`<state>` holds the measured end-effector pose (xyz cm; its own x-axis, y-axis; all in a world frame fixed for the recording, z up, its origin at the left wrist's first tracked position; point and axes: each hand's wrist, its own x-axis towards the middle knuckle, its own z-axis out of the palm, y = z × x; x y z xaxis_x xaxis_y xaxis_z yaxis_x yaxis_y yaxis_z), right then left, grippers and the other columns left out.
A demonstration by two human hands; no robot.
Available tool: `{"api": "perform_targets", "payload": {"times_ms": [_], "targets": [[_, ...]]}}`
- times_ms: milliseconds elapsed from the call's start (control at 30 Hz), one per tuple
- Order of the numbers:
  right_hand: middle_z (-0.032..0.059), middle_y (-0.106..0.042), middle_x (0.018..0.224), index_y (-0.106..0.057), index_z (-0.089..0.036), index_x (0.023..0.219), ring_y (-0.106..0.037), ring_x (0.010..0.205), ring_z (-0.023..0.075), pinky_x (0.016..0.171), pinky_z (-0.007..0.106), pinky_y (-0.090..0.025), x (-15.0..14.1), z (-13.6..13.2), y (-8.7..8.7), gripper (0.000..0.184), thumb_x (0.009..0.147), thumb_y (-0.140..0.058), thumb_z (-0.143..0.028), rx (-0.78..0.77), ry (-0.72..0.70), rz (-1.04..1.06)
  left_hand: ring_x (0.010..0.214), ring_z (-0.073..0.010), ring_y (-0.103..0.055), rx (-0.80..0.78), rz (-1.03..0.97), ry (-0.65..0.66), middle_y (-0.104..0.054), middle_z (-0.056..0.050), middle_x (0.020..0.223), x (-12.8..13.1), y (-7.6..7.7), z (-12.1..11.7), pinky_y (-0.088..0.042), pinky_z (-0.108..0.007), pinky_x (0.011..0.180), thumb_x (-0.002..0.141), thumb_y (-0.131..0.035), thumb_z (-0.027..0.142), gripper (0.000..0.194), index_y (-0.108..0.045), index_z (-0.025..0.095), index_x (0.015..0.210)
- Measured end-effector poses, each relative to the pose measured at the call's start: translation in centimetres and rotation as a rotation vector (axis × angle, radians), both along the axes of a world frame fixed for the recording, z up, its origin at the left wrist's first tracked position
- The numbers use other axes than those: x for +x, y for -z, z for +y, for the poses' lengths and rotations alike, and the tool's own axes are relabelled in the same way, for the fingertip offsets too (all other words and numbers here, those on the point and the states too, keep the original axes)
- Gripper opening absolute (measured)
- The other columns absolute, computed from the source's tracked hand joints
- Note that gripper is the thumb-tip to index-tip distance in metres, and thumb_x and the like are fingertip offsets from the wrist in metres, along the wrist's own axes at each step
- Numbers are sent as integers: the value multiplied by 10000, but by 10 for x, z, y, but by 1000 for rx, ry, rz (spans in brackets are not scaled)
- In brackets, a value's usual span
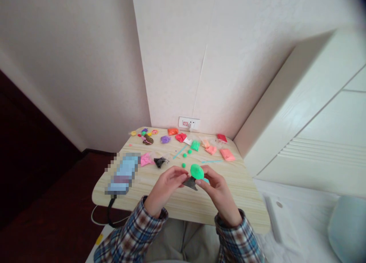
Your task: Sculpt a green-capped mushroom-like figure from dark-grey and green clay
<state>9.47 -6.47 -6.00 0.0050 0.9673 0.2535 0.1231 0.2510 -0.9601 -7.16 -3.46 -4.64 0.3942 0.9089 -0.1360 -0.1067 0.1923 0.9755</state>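
Above the near part of the table, a flat bright green clay disc [197,171] is tilted toward me, its lower right edge between the thumb and fingers of my right hand [219,192]. Just under the disc is a dark grey pointed piece [190,183], which looks thin; its exact kind is unclear. My left hand [169,184] is closed, with its fingertips on the left end of that piece. Several small green clay balls [185,155] lie on the table beyond my hands. Part of a light blue thing [206,181] shows behind my right fingers.
On the wooden table [183,209] lie clay packets: green [195,145], red [180,137], purple [165,139], pink [146,159], black [160,162] and coral [227,154]. Light blue sticks [211,161] lie among them. A blurred-out phone-like device [124,175] is at left. A wall socket [189,123] is behind.
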Motion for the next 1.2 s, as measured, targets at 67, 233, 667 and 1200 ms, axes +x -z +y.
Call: {"api": "perform_targets", "payload": {"times_ms": [67, 233, 667, 1200], "targets": [[27, -610, 868, -640, -213, 804, -556, 860, 181, 775, 313, -432, -7, 6, 9, 142, 787, -636, -354, 44, 70, -47, 963, -187, -594, 156, 106, -48, -650, -59, 953, -6, 8, 5, -468, -303, 834, 753, -664, 332, 221, -631, 145, 867], [39, -608, 894, -624, -217, 789, -562, 888, 196, 804, 349, -438, -22, 15, 29, 119, 793, -636, -335, 108, 129, -137, 893, -181, -599, 306, 250, -88, -646, -69, 962, -20, 29, 17, -497, -316, 803, 737, -645, 258, 194, -634, 141, 891], [39, -622, 891, -602, -210, 813, -571, 899, 203, 828, 363, -405, -30, 20, 73, 115, 830, -580, -322, 93, 108, -385, 1059, -203, -546, 760, 485, -76, -542, -79, 1124, -25, 56, 13, -468, -365, 943, 783, -548, 83, 293, -614, 207, 1041], [38, -613, 1028, -619, -244, 886, -542, 1026, 230, 909, 414, -299, -32, 11, 73, 89, 825, -557, -260, 17, 141, -585, 977, -197, -576, 782, 550, -44, -617, -65, 982, -21, 56, 15, -466, -367, 929, 810, -560, 129, 161, -661, 187, 921]]}}
